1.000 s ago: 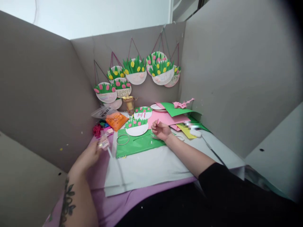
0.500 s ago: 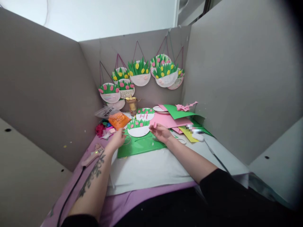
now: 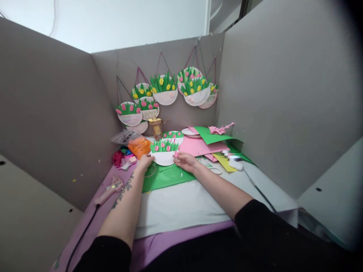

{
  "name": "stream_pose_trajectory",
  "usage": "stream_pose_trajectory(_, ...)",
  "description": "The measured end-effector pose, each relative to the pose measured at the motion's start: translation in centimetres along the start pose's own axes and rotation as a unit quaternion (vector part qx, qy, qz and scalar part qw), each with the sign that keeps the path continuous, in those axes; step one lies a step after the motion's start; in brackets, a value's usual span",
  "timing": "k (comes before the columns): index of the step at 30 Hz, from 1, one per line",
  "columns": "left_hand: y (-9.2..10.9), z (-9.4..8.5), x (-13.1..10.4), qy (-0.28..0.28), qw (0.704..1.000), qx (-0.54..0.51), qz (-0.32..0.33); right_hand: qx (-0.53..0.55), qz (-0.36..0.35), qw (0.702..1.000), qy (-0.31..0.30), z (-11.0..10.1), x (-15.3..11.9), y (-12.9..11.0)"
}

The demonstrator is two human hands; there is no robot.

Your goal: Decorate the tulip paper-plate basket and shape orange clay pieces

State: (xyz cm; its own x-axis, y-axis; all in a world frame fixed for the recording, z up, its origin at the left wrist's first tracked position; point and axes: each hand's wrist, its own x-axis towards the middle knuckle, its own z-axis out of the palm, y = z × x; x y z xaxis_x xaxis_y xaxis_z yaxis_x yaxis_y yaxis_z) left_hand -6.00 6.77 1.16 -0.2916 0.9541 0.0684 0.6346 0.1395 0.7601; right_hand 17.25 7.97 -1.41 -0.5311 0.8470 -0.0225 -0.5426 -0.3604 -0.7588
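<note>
A paper-plate flower basket (image 3: 163, 158) stands tilted up between my hands, its white half-plate pocket filled with green paper grass and pink paper tulips. My left hand (image 3: 145, 162) grips its left edge. In the fingers of my right hand (image 3: 187, 162) is a loose pink paper tulip (image 3: 176, 154), close to the plate's right edge; whether those fingers also touch the plate I cannot tell. Just behind stands or lies a similar basket (image 3: 177, 140) with pink lettering, partly hidden. Under my hands is a green paper sheet (image 3: 167, 180).
A pink glue gun (image 3: 109, 192) lies at the left, near an orange packet (image 3: 139, 146) and red yarn (image 3: 117, 158). White-handled scissors (image 3: 214, 171) lie right of my hand. Pink card (image 3: 195, 146) and green card (image 3: 217, 136) pile up behind. Finished baskets (image 3: 166, 97) hang on the grey partition.
My left hand has taken hold of the basket's left edge, and the basket is raised and tilted toward me. My right hand has brought the pink tulip down beside its right edge.
</note>
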Motion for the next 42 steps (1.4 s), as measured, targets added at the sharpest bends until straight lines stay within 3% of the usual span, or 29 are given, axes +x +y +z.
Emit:
stream_pose_trajectory(4, 0.3, -0.4, -1.0, 0.027, 0.999, -0.002, 0.034, -0.005, -0.006, 1.000, 0.010, 0.4, -1.0, -0.4)
stream_pose_trajectory(7, 0.6, -1.2, -1.9, 0.096, 0.992, -0.003, 0.082, -0.019, -0.037, 0.999, 0.007, 0.9, -2.3, -1.0)
stream_pose_trajectory(11, 0.5, -1.9, -2.7, 0.158, 0.971, 0.085, 0.157, -0.048, -0.096, 0.994, -0.016, 1.8, -4.0, -1.9)
stream_pose_trajectory(17, -0.3, -1.9, -2.9, 0.162, 0.974, 0.102, 0.125, -0.064, -0.096, 0.993, -0.011, 2.2, -4.3, -2.1)
stream_pose_trajectory(21, -0.5, -2.1, -2.6, 0.179, 0.973, 0.050, 0.137, -0.089, -0.126, 0.987, 0.034, 1.8, -3.8, -1.8)
stream_pose_trajectory(25, -0.8, -2.1, -2.5, 0.143, 0.976, 0.061, 0.154, -0.166, -0.212, 0.953, 0.139, 1.4, -3.4, -1.7)
stream_pose_trajectory(28, -1.0, -2.1, -2.5, 0.148, 0.975, 0.050, 0.158, -0.211, -0.261, 0.922, 0.192, 1.1, -3.3, -1.6)
stream_pose_trajectory(33, -1.4, -2.1, -2.2, 0.108, 0.982, -0.020, 0.151, -0.274, -0.309, 0.886, 0.213, 0.9, -3.3, -1.6)
stream_pose_trajectory(37, -1.8, -2.1, -2.0, 0.058, 0.974, -0.168, 0.141, -0.293, -0.318, 0.875, 0.218, 1.0, -3.5, -1.6)
stream_pose_trajectory(42, -1.9, -1.6, -2.2, 0.023, 0.965, -0.210, 0.156, -0.306, -0.335, 0.861, 0.228, 1.1, -3.5, -1.7)
